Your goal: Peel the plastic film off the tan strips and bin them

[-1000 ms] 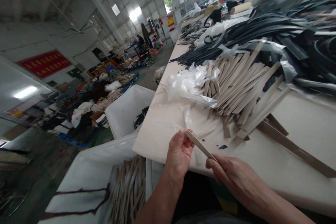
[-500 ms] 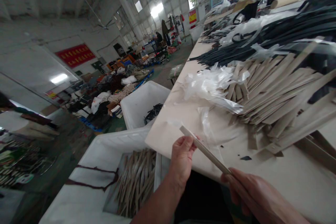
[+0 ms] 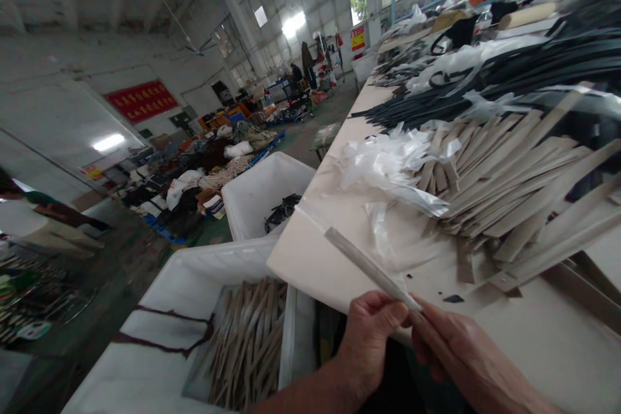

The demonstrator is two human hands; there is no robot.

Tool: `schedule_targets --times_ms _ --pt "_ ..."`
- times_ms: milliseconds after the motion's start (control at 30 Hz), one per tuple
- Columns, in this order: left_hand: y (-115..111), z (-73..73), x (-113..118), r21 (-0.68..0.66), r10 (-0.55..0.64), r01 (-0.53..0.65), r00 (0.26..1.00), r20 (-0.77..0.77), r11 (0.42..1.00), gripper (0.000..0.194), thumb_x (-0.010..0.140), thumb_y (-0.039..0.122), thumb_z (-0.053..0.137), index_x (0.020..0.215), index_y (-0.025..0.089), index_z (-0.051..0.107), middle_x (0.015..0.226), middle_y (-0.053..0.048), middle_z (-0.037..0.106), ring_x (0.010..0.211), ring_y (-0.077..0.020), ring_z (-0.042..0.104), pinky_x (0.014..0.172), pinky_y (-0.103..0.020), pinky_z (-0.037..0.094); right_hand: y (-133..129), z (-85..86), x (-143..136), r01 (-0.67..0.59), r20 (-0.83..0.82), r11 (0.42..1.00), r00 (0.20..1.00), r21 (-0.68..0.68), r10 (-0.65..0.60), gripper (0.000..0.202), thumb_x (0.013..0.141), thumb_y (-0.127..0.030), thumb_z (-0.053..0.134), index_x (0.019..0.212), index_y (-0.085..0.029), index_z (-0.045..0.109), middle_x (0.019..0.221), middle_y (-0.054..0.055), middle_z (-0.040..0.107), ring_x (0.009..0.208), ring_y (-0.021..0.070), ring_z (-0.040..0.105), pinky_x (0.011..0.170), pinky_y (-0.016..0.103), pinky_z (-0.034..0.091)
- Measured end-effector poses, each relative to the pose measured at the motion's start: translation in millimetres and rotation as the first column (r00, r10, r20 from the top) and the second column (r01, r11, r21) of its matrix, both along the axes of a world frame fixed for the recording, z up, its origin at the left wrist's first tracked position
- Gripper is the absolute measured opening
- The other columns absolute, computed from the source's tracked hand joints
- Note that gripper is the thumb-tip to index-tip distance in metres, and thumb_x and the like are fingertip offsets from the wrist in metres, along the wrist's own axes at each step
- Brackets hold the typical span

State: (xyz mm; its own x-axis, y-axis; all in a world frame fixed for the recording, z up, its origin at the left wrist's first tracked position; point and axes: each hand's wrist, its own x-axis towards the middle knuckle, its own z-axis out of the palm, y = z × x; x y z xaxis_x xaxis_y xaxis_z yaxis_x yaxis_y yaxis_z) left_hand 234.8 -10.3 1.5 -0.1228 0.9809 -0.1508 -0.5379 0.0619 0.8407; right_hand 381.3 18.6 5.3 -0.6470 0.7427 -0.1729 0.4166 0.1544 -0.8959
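Note:
A narrow grey-beige strip (image 3: pixel 361 262) slants up and to the left over the table's near corner, a thin clear film trailing from its far end. Pinched on its lower part, my left hand (image 3: pixel 371 336) has thumb and fingers closed. Right beside it, my right hand (image 3: pixel 451 343) is wrapped round the near end of the same strip. Beyond the hands lies a heap of beige strips (image 3: pixel 514 174) on the table, with crumpled white film (image 3: pixel 388 158) at its left side.
The pale table (image 3: pixel 310 239) runs away to the upper right, bearing long black strips (image 3: pixel 524 65). Below its left edge stands a white bin (image 3: pixel 160 284) with beige strips inside. Another white bin (image 3: pixel 257 187) behind it holds black pieces. A person (image 3: pixel 53 220) is partly visible at far left.
My left hand has slid down along the strip, away from its far end, and now sits against my right hand. My right hand keeps its hold with little movement.

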Motion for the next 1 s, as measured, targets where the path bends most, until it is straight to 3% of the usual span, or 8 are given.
schedule_targets --times_ms 167,233,367,567,733,867,933,1000 --pt "13.3 13.7 -11.1 0.071 0.305 -0.313 0.947 0.102 0.947 0.033 0.067 0.042 0.080 0.085 0.016 0.073 0.094 -0.007 0.071 0.087 -0.0171 0.063 0.088 -0.030 0.045 -4.4 0.4 0.3 -0.031 0.034 0.997 0.999 -0.069 0.033 0.059 0.092 -0.065 0.017 0.083 -0.022 0.056 0.062 0.003 0.062 0.054 0.0180 0.060 0.051 0.027 0.047" --pt "11.8 12.1 -5.6 0.026 0.278 -0.283 0.952 0.127 0.959 0.027 0.068 0.039 0.080 0.077 0.015 0.072 0.081 -0.005 0.070 0.079 -0.0151 0.063 0.082 -0.029 0.047 -3.7 -0.1 -0.1 -0.013 0.043 0.998 0.999 -0.055 0.015 0.059 0.091 -0.065 0.017 0.085 -0.022 0.057 0.062 0.003 0.061 0.053 0.0180 0.060 0.051 0.026 0.047" --pt "3.3 5.0 4.5 0.006 0.061 -0.062 0.995 0.079 0.998 0.029 0.072 0.037 0.077 0.084 0.011 0.073 0.073 -0.006 0.068 0.064 -0.0126 0.057 0.067 -0.027 0.046 -1.6 -3.8 2.7 -0.006 0.048 1.000 0.999 -0.007 0.006 0.060 0.092 -0.065 0.016 0.086 -0.022 0.057 0.062 0.003 0.061 0.052 0.0176 0.059 0.050 0.026 0.046" --pt "25.3 25.4 -28.5 0.003 0.348 -0.354 0.921 0.175 0.935 0.034 0.064 0.040 0.083 0.088 0.018 0.072 0.097 -0.005 0.071 0.081 -0.0142 0.065 0.080 -0.027 0.049 -4.4 -12.3 6.1 -0.039 0.079 0.999 0.996 -0.029 0.041 0.057 0.095 -0.061 0.017 0.082 -0.022 0.057 0.063 0.003 0.062 0.055 0.0172 0.060 0.052 0.025 0.047" --pt "9.0 5.6 -5.3 -0.076 0.176 -0.164 0.966 0.192 0.984 0.030 0.067 0.037 0.082 0.082 0.013 0.071 0.084 -0.007 0.071 0.069 -0.0152 0.064 0.061 -0.025 0.049 1.5 -15.3 -4.9 -0.023 0.040 1.000 0.999 -0.018 0.024 0.050 0.096 -0.057 0.020 0.089 -0.022 0.055 0.064 0.001 0.062 0.053 0.0166 0.060 0.051 0.025 0.046" --pt "-3.2 -4.8 7.6 -0.070 0.165 -0.155 0.972 0.168 0.985 0.028 0.071 0.036 0.079 0.081 0.011 0.070 0.077 -0.006 0.069 0.066 -0.0138 0.062 0.060 -0.024 0.049 1.6 -8.7 -10.9 -0.079 0.013 0.997 0.997 -0.021 0.079 0.053 0.097 -0.058 0.021 0.087 -0.022 0.058 0.061 0.001 0.061 0.052 0.0165 0.058 0.052 0.026 0.046" --pt "1.8 3.6 -9.4 -0.055 0.218 -0.212 0.966 0.139 0.976 0.031 0.070 0.038 0.079 0.080 0.011 0.069 0.073 -0.006 0.069 0.065 -0.0126 0.062 0.064 -0.024 0.050 0.5 -6.0 -2.1 -0.107 -0.018 0.994 0.994 0.036 0.108 0.052 0.097 -0.058 0.024 0.086 -0.023 0.061 0.066 0.002 0.064 0.058 0.0170 0.061 0.058 0.027 0.049" --pt "10.3 17.2 -47.7 0.005 0.315 -0.316 0.945 0.084 0.949 0.036 0.067 0.043 0.080 0.082 0.012 0.069 0.071 -0.004 0.068 0.064 -0.0121 0.062 0.064 -0.024 0.050 3.2 -8.1 14.6 -0.026 -0.039 0.987 0.999 0.158 0.033 0.048 0.096 -0.058 0.030 0.092 -0.024 0.064 0.079 0.003 0.069 0.070 0.0184 0.066 0.066 0.027 0.051"
